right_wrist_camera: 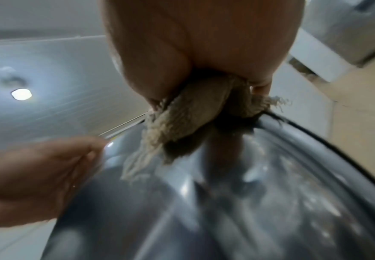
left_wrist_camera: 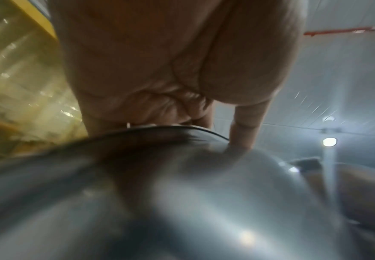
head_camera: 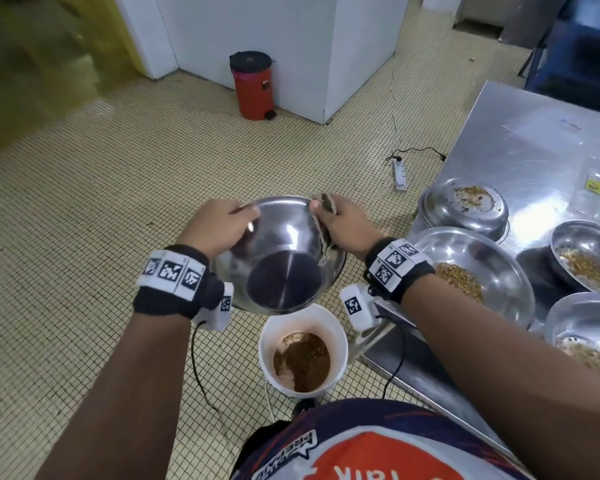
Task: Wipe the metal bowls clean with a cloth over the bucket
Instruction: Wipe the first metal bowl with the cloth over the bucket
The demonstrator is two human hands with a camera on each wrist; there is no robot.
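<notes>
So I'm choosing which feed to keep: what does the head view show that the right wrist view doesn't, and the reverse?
Head only: the white bucket of brown residue below, and dirty metal bowls on the steel table.
Right wrist only: the frayed beige cloth close up, and a ceiling light.
Both: the left hand and right hand on the round steel bowl.
</notes>
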